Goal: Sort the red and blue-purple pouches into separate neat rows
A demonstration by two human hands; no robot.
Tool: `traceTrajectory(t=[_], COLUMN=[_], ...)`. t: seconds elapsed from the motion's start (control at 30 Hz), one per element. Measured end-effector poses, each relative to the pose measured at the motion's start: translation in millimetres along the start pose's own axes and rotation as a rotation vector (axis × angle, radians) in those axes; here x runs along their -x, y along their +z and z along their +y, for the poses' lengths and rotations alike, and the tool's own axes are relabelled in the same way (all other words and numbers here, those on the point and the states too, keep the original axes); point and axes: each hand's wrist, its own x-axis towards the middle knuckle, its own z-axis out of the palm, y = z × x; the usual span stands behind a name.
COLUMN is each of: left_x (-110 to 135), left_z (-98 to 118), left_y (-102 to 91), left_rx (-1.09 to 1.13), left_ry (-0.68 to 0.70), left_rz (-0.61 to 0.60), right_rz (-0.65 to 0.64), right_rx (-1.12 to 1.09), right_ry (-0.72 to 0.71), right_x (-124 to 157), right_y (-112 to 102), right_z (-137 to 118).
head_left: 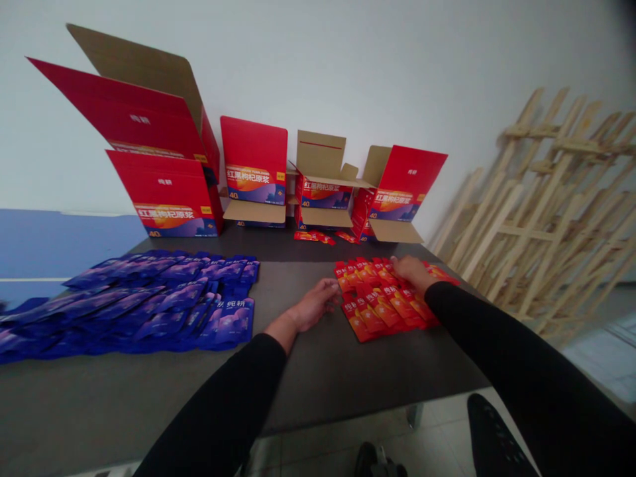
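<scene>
Rows of red-orange pouches [380,308] lie overlapping on the dark table. My right hand [411,271] is over the back row, its fingers bent together on the top edge of a red pouch; its fingertips are partly hidden. By the left side of these rows is my left hand [317,305], fingers loosely curved and apart, with nothing in them. It is close to the nearest red pouches. Farther left, blue-purple pouches [228,323] are spread in thick overlapping rows.
Red cartons with raised flaps stand along the back: a stacked pair [173,199] at left, then a carton [256,175], another [325,195], and one at right [397,189]. Loose red packets [314,236] lie before them. Wooden frames [536,212] lean right of the table [308,391].
</scene>
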Motion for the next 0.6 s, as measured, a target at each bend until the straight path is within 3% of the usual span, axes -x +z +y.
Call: traceTrajectory(t=[0.1,0.3,0.43,0.6], left_x=[-1,-6,-6,-2], left_z=[-2,-7,-9,-13], left_y=[0.0,-0.4,-0.1,1.3], left_rx=[-0.028,-0.184,-0.244,-0.419], left_ry=[0.003,0.077,0.096,0.136], left_rz=[0.011,0.121,0.204,0.147], right_rz=[0.049,0.113,0.024,-0.047], right_rx=[0.0,0.0,-0.026,-0.047], right_ry=[0.049,-0.138,-0.259,-0.338], right_x=[5,2,-25,-73], right_y=[-9,-8,2,13], right_z=[-12,-59,-91,-124])
